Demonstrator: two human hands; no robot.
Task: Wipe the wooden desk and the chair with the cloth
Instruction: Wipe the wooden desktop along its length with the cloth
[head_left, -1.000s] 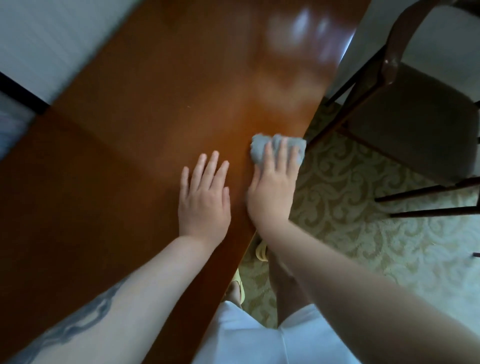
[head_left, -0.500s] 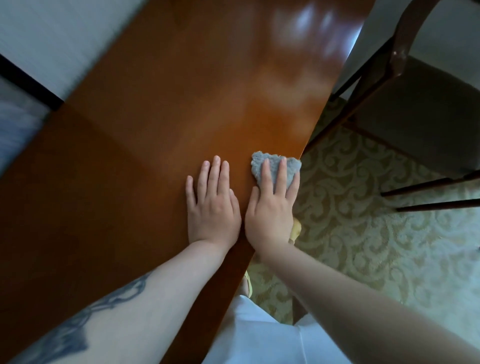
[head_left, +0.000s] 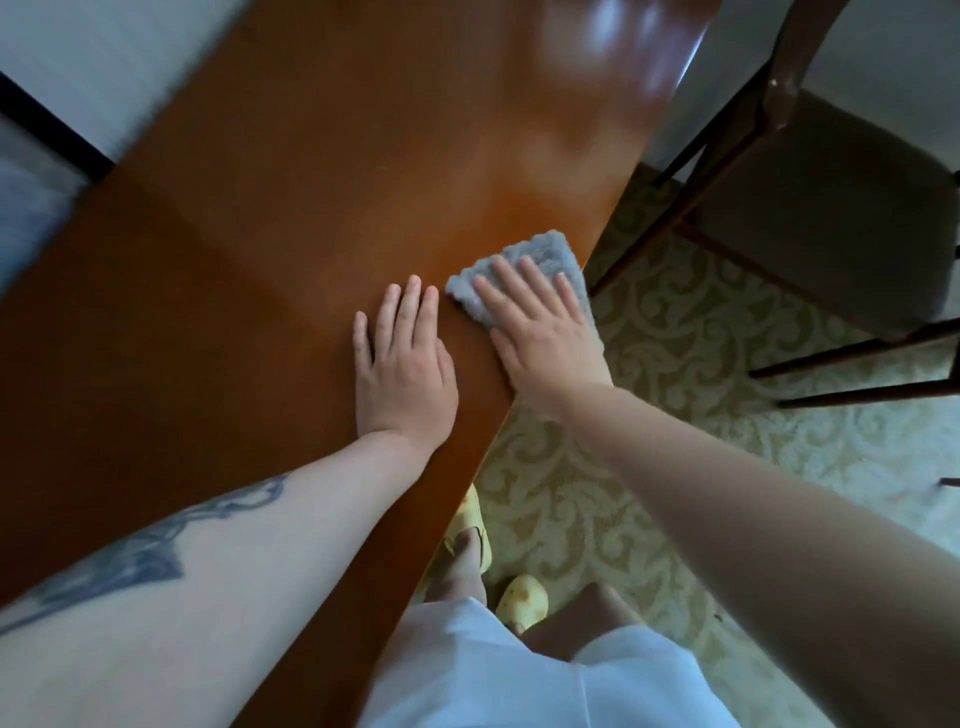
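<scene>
A glossy brown wooden desk (head_left: 270, 218) fills the left and centre of the head view. A grey-blue cloth (head_left: 540, 257) lies on the desk at its right edge, partly hanging over it. My right hand (head_left: 540, 332) presses flat on the cloth with straight, spread fingers. My left hand (head_left: 402, 364) rests flat on the bare wood just left of the cloth, fingers straight and together. The dark wooden chair (head_left: 841, 208) with a brown padded seat stands to the right of the desk, apart from both hands.
A patterned beige carpet (head_left: 701, 415) covers the floor right of the desk. My feet in yellow slippers (head_left: 522, 597) and white shorts (head_left: 493, 670) are at the bottom. A pale wall (head_left: 104, 67) borders the desk at the upper left.
My right hand has slid the cloth along the desk's right edge, and the cloth now lies more spread out under the fingers. My left hand stays flat on the wood.
</scene>
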